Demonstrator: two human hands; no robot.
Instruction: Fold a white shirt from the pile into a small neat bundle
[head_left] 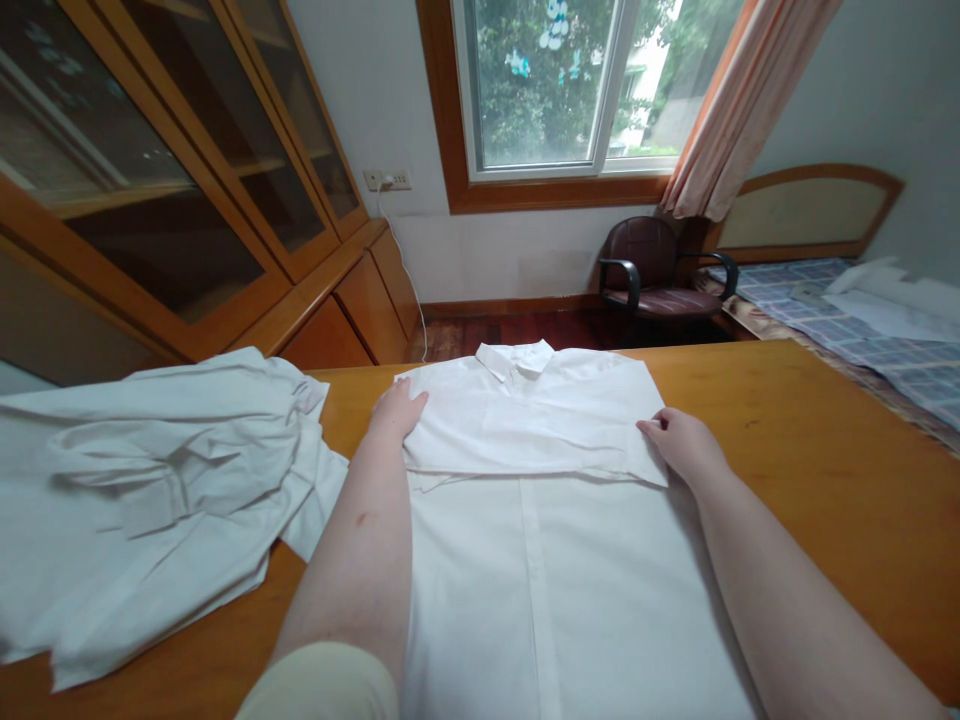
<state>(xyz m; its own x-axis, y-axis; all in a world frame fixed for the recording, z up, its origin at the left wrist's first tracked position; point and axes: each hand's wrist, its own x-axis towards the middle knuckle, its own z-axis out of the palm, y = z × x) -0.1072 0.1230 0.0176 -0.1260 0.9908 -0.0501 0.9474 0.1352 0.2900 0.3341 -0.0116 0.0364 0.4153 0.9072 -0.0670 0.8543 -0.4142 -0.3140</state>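
Observation:
A white collared shirt (480, 560) lies front up on the wooden table, its button strip running toward me. Its collar (517, 360) is at the far edge. Across the upper part lies a folded band of white cloth (525, 430), its lower edge loose over the shirt body. My left hand (397, 410) rests on the band's left end, thumb apart from the fingers, whose tips are partly hard to make out. At the right end, my right hand (686, 445) pinches the cloth's edge between thumb and fingers.
A rumpled pile of white cloth (187, 480) covers the left of the wooden table (817, 480). Beyond stand a glass-door cabinet (247, 180), a maroon armchair (652, 270) and a bed (847, 320) with checked bedding. A white cord (409, 270) hangs from the wall socket.

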